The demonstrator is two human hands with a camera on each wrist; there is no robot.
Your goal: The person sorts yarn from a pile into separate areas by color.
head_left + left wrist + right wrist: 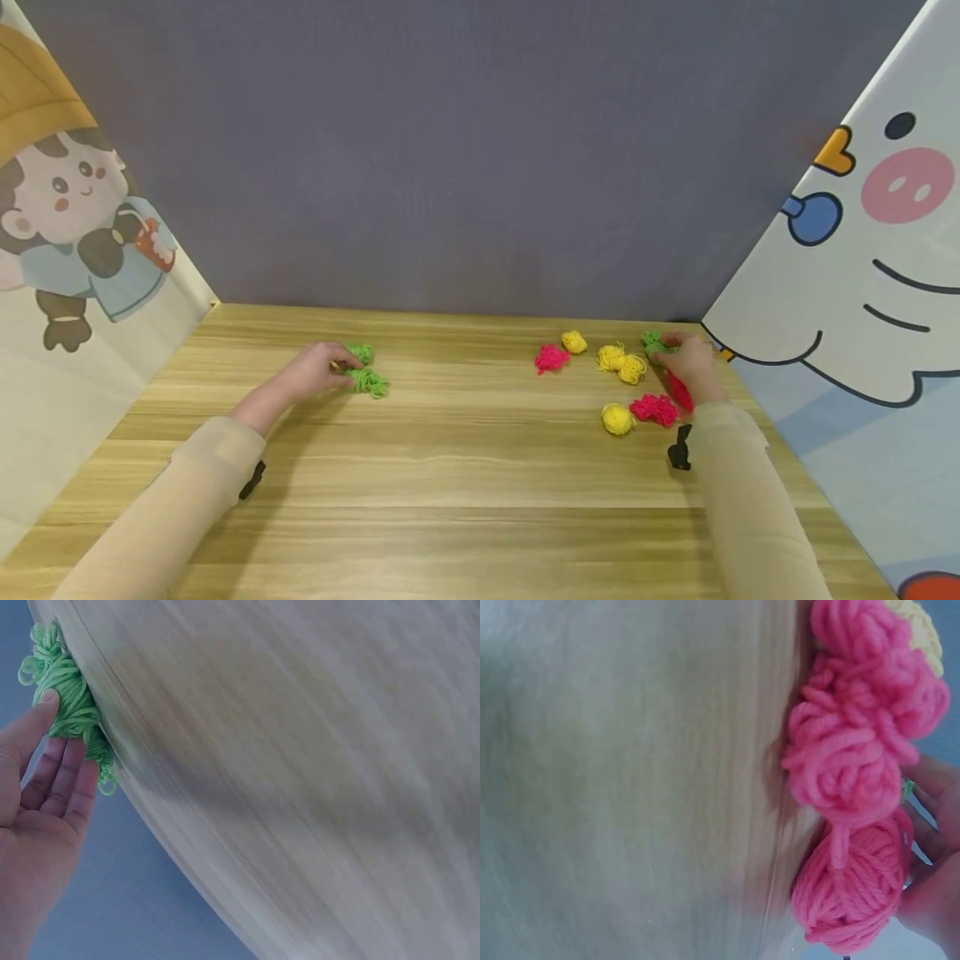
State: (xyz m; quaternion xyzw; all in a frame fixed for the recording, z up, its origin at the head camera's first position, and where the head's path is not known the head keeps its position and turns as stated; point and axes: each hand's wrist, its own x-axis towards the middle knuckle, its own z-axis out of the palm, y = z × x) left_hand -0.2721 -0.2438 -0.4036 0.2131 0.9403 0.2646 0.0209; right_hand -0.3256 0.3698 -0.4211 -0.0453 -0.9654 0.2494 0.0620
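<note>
My left hand [318, 369] is at the left of the table, its thumb and fingers pinching a light-green yarn bundle [369, 382]. In the left wrist view that looped bundle [69, 694] lies between the thumb and the fingertips. Just behind it on the table is another green clump [360, 353]. Far to the right, my right hand [692, 363] grips a darker green yarn bundle [654, 342] near the back edge. Below that hand lie a red yarn ball [680, 392] and a pink yarn bundle [655, 409]. In the right wrist view, pink yarn [847, 772] hides most of the fingers.
Yellow yarn lies left of the right hand: a double bundle [621, 363], a ball [617, 419] and a small ball [573, 342]. Beside the small one sits a pink clump [552, 358]. A grey panel [465, 167] stands behind the wooden table [465, 467], with printed panels at both sides.
</note>
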